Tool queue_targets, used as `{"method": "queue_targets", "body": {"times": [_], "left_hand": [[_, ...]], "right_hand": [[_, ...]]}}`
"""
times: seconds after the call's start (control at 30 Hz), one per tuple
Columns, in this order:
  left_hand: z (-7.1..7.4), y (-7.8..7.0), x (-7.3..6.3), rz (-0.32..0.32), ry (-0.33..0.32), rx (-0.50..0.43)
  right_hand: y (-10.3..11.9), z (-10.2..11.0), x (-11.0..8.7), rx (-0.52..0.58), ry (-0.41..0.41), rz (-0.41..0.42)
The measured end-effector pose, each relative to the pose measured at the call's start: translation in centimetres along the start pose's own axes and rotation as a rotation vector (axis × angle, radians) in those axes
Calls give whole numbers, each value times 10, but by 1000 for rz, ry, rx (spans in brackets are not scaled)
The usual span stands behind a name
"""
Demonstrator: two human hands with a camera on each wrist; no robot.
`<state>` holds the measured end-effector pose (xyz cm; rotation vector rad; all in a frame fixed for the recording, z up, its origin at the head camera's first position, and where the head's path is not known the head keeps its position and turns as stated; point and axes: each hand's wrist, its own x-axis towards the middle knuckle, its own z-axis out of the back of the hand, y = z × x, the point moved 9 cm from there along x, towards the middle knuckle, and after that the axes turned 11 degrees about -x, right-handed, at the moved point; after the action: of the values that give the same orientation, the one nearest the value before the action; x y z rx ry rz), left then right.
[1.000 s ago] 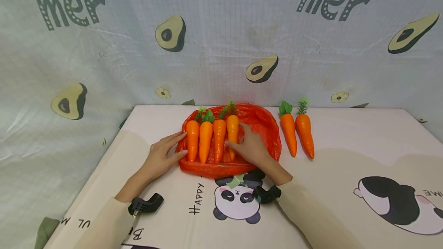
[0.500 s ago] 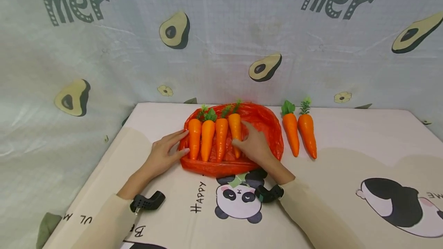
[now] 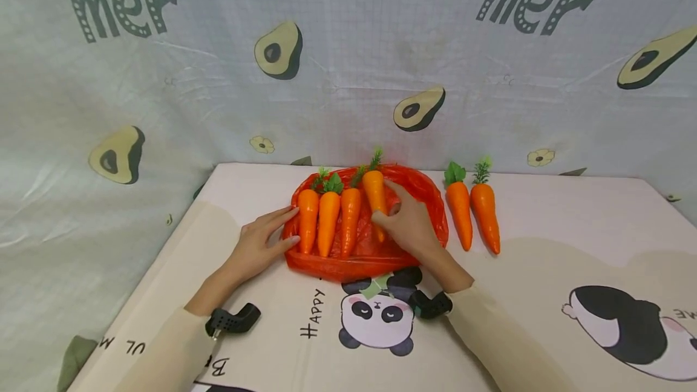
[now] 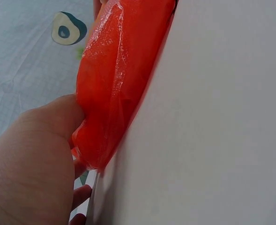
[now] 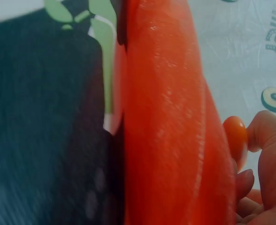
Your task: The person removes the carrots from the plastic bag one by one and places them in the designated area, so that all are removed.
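A red plastic bag (image 3: pixel 327 268), spread wide like a shallow tray, lies on the table with carrots in it. Three carrots (image 3: pixel 329 222) stand side by side in its left half. My right hand (image 3: pixel 411 222) pinches another carrot (image 3: pixel 374 189) between thumb and fingers, tilted over the bag's middle; its lower end is partly behind my thumb. The right wrist view shows this carrot's orange end (image 5: pixel 236 138) past the bag's wall. My left hand (image 3: pixel 258 244) holds the bag's left edge; in the left wrist view the thumb (image 4: pixel 67 112) lies against the red plastic.
Two more carrots (image 3: pixel 472 213) with green tops lie on the table right of the bag. A patterned cloth (image 3: pixel 337 47) hangs behind the table's far edge. The pale tabletop (image 3: pixel 523 307) has printed pandas and letters.
The carrot in my right hand has come up and to the right, away from the row of three, and leans more. My left hand stays at the bag's left edge.
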<state>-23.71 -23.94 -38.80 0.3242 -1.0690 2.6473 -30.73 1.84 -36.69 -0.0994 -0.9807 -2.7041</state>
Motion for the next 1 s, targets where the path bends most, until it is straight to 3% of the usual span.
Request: {"method": "queue_targets", "body": {"times": [0.47,1.0], "left_hand": [[3,0,-2,0,-3,4],[1,-2,-2,-11,-6,0]], "right_hand": [[4,27,-7,-28,-23,33],[-17,68,-14,-9,-31,53]]}}
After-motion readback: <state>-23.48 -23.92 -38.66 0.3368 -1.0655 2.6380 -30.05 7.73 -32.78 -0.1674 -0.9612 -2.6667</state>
